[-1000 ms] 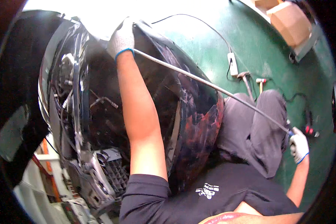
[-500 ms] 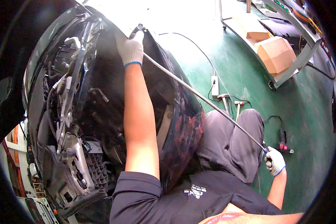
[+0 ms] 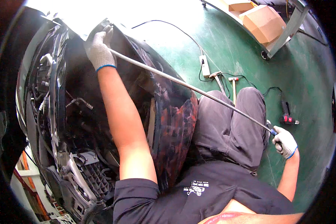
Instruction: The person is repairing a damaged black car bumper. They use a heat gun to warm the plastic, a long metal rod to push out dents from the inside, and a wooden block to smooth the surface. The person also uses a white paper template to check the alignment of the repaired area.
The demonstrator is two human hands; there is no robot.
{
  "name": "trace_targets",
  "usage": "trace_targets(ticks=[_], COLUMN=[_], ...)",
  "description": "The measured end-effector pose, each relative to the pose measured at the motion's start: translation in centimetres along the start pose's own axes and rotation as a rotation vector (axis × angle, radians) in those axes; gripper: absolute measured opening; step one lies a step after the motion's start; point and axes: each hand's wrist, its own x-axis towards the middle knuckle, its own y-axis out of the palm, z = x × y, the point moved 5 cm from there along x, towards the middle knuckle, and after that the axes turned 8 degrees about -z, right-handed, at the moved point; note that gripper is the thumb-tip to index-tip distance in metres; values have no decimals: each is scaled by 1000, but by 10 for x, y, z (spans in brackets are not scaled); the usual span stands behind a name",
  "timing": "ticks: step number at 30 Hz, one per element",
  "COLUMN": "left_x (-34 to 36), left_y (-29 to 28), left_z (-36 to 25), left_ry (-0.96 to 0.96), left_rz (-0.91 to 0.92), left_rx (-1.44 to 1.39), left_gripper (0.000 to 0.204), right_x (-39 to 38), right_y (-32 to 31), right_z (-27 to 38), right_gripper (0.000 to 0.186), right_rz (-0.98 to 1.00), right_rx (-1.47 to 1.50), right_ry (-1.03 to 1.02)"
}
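Slanting across from the left hand [image 3: 101, 49], whose hold I cannot tell, a metal rod [image 3: 190, 86] ends at its blue handle [image 3: 273, 132], clenched in the right hand [image 3: 286, 143].

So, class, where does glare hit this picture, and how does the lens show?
Head view: white glare washes out the top, mostly left of centre, beyond the gloved left hand; the green floor pales toward it. Same head view: black fisheye rim fills the corners; the metal rod looks fairly sharp.

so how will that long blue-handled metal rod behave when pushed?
Likely stiff: the metal rod runs nearly straight from the right hand. Probably a bit slippery too, as its surface looks smooth and shiny.
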Motion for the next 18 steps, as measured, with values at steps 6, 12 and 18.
trace_targets(ticks=[6,12,18], left_x=[2,-1,8], left_y=[7,12,-31], left_z=[-14,-24,-5], left_ry=[63,56,43], left_rz=[1,-115,-78], left_rx=[514,703,340], left_gripper=[33,66,14], right_x=[4,8,15], right_y=[-3,-8,5], right_z=[0,-11,-2], right_gripper=[69,72,69], right_rz=[-15,55,75], right_rx=[-28,-85,-132], right_ry=[28,70,4])
